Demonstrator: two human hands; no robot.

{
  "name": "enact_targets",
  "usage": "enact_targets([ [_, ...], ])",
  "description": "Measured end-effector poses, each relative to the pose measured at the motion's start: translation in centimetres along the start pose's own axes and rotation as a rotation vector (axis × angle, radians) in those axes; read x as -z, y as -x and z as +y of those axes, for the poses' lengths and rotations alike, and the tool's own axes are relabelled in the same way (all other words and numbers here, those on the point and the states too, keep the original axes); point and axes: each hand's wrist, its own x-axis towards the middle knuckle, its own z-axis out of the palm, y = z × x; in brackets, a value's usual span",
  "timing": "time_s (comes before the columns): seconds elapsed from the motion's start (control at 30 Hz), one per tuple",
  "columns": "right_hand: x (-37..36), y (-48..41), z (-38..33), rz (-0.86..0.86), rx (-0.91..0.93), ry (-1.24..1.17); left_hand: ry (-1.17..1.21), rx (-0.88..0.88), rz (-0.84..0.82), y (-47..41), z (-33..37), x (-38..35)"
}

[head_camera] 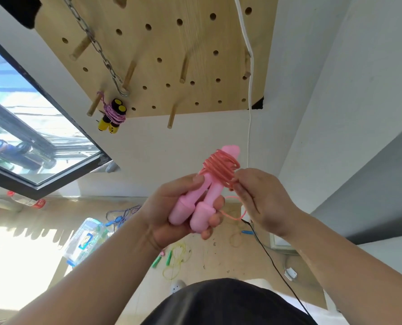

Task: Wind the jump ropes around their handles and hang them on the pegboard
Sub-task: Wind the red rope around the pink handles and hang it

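The handles [201, 216] gripped in the left hand [162, 207] were seen to be of smooth, matt pink plastic. The rope [221, 166] pinched by the right hand [263, 198] was of glossy, translucent plastic. Well above the hands, the pegboard [195, 48] and pegs [129, 75] were of pale, matt wood with fine grain; the chain [98, 45] was of bright metal, and a cord [113, 111] was braided like cloth.

Two pink plastic jump-rope handles [202, 214] held below a pale wooden pegboard [195, 43]
The handles are gripped side by side in the left hand [164, 212]; the glossy pink-red cord [221, 168] coiled round their upper ends is pinched by the right hand [263, 200]. A yellow-and-black-handled rope [113, 113], bound in purple cord, is hung on a peg
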Motion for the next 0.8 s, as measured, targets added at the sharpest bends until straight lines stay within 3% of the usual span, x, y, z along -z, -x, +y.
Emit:
enact_targets([
  [0.1, 0.8, -0.9, 0.8, -0.035, 0.245, 0.091, -0.082, 0.049, -0.100, 0.2, 0.7, 0.3],
  [0.2, 2.4, -2.6, 2.1, -0.243, 0.377, 0.168, -0.269, 0.084, -0.113, 0.3, 1.3, 0.8],
  [0.33, 5.4, -5.1, 3.2, -0.644, 0.131, 0.280, -0.634, 0.166, -0.002, 0.5, 2.9, 0.0],
  [0.47, 6.6, -7.6, 2.4, -0.865, -0.291, 0.020, -1.195, 0.241, 0.228, -0.7, 3.5, -0.8],
  [0.57, 5.2, -8.4, 1.1, -0.810, -0.389, -0.088, -1.558, 0.218, 0.383, -2.6, 2.3, 0.4],
  [0.67, 3.5, -8.1, -0.8, -0.698, -0.339, 0.060, -1.707, 0.115, 0.712, -3.7, 1.9, 3.0],
  [0.8, 1.3, -5.3, -2.2, -0.506, -0.317, 0.130, -1.202, -0.016, 0.922, -3.4, 2.6, 4.6],
])
